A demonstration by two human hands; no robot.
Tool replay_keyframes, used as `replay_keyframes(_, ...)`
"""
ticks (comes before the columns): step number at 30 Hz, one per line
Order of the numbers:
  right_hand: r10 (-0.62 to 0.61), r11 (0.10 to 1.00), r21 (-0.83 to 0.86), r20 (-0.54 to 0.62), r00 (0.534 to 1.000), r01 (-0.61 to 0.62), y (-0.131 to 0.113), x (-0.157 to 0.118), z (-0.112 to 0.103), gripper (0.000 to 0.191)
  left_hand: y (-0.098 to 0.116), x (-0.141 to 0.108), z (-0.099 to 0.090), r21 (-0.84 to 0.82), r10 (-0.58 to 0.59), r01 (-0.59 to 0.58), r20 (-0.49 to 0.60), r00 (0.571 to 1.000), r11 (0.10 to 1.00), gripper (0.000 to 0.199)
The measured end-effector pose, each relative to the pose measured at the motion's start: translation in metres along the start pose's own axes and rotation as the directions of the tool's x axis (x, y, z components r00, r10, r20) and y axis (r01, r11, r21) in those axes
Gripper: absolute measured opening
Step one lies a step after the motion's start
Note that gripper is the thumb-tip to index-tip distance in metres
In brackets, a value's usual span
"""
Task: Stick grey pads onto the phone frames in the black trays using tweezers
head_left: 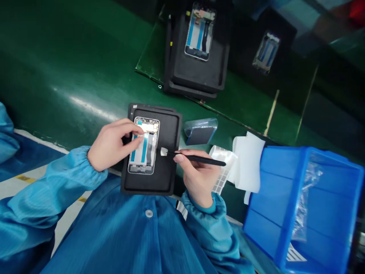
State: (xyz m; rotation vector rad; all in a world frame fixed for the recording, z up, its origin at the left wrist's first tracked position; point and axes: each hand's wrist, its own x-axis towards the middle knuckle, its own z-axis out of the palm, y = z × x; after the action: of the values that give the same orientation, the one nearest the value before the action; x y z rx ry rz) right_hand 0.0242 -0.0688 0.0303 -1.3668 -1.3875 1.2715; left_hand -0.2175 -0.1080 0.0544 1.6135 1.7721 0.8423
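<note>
An opened phone (pixel 142 152) with blue strips and a bare circuit board at its top lies in a black tray (pixel 165 186). Over its upper part is my left hand (pixel 114 142), thumb and forefinger brought together at the board's lower edge; whatever they pinch is too small to make out. My right hand (pixel 201 175) grips slim black tweezers (pixel 196 156), held almost level over the tray's right side. At the tweezers' tip is a small whitish piece (pixel 164 152), just right of the phone and apart from it.
A dark flat piece in clear film (pixel 201 131), a sheet of silvery labels (pixel 221 179) and white paper (pixel 248 161) lie to the right. A blue bin (pixel 273 182) holds clear plastic. Beyond are stacked black trays (pixel 196 76) with another opened phone (pixel 201 32); a third phone (pixel 267 52) lies farther right.
</note>
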Motion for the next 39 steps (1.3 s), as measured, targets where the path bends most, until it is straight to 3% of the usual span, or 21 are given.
replay_keyframes(5,0.075,0.996,-0.044,0.033,0.997,-0.074,-0.017,0.013,0.040,0.017,-0.025,-0.020,0.005,0.218,0.092,-0.058,-0.148,0.985,0.974,0.015)
replay_keyframes(11,0.092,0.995,-0.033,0.084,0.992,-0.090,-0.012,0.019,0.069,0.014,-0.033,-0.030,0.023,0.263,0.148,-0.084,-0.237,0.960,0.961,0.015)
replay_keyframes(39,0.025,0.991,-0.130,0.065,0.998,-0.016,-0.002,0.014,0.071,0.013,-0.036,-0.030,0.026,0.317,0.193,-0.115,-0.228,0.954,0.941,0.014)
